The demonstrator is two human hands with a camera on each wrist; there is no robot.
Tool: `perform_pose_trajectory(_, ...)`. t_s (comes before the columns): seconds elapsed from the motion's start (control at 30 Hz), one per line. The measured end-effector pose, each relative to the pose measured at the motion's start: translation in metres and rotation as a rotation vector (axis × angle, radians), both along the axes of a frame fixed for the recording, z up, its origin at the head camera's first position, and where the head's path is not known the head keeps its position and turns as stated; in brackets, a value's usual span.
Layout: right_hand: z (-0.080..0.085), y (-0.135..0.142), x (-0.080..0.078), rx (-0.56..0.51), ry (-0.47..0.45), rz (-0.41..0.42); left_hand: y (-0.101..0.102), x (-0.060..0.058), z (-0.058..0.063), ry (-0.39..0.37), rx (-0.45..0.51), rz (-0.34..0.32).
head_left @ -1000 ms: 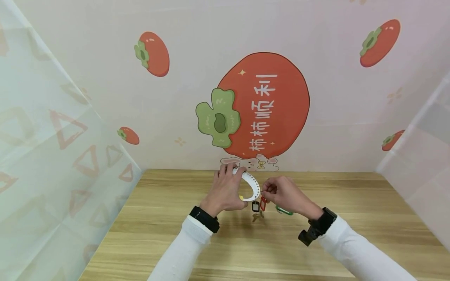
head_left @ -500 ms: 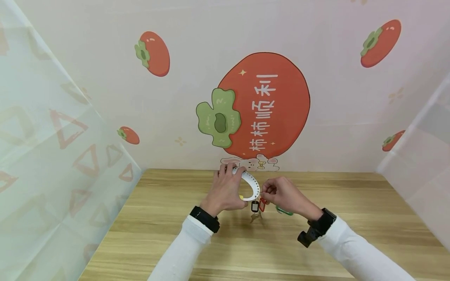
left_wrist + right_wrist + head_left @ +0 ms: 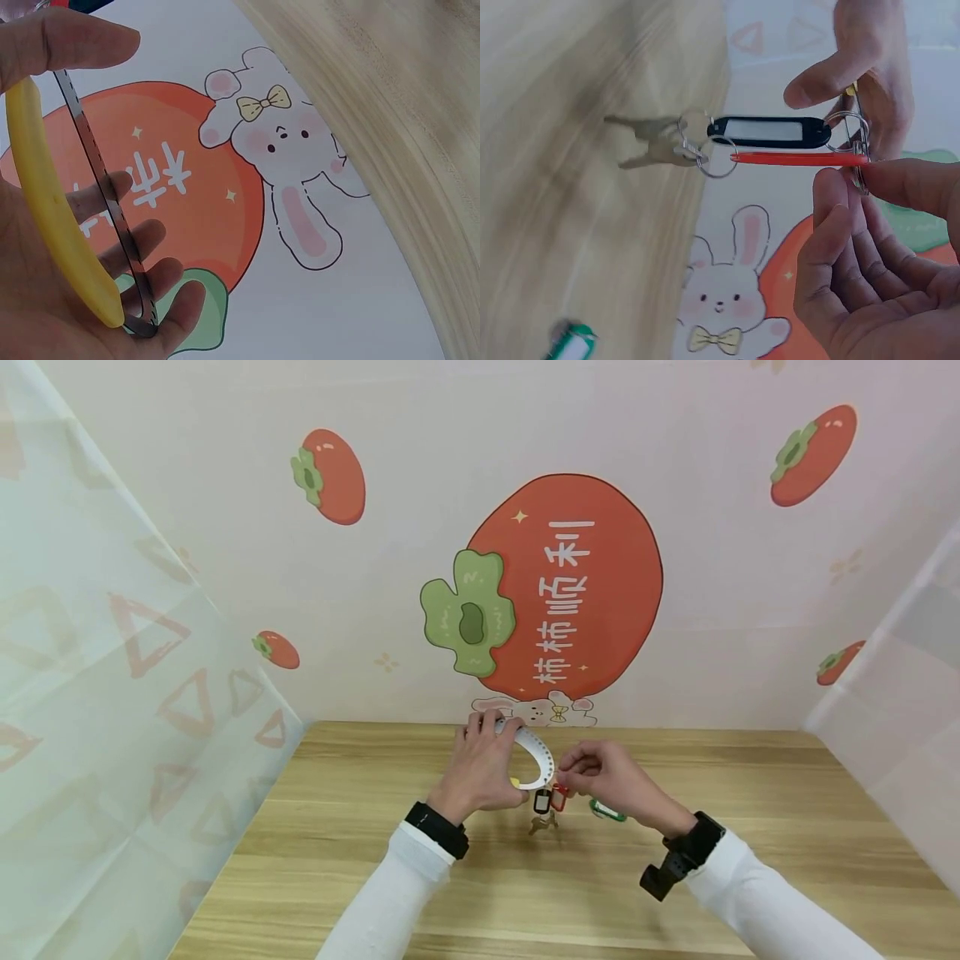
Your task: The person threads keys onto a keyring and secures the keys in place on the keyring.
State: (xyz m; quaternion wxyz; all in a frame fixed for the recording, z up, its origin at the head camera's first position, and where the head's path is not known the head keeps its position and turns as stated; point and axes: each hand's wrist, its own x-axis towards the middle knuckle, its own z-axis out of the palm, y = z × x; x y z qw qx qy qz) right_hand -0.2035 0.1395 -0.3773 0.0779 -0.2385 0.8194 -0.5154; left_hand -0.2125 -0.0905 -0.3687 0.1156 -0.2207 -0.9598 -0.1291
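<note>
A wood-grain table [image 3: 360, 860] meets a pale backdrop [image 3: 720, 568] printed with persimmons. On the table, a green tag [image 3: 607, 811] lies near the right hand [image 3: 615, 781], whose thumb and fingers pinch a red tag [image 3: 795, 159] by its ring end. A black tag [image 3: 769, 132] hangs just beside it, keys [image 3: 656, 142] dangling below. The left hand [image 3: 480, 768] grips a white hoop [image 3: 546, 762] with a yellow handle [image 3: 60, 217], fingers curled around it.

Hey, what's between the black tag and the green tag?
In the head view, the red tag sits between them, next to the black tag; from there to the green tag, just bare table shows.
</note>
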Motion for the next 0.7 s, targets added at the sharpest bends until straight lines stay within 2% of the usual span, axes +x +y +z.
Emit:
perform_pose_trajectory(0.17,0.001,0.006,0.001,-0.071,-0.146,-0.008,0.002,-0.001,0.000,-0.001,0.004,0.012)
perform_pose_trajectory(0.3,0.000,0.006,0.002,-0.099,-0.159,-0.033,0.003,-0.002,0.000,-0.003,0.010,0.020)
perform_pose_trajectory(0.43,-0.002,0.002,0.003,-0.092,-0.045,-0.069,0.003,-0.002,0.002,-0.006,0.023,0.021)
perform_pose_trajectory(0.7,-0.006,-0.007,0.007,-0.014,0.263,-0.154,0.004,-0.001,0.002,0.021,0.040,0.009)
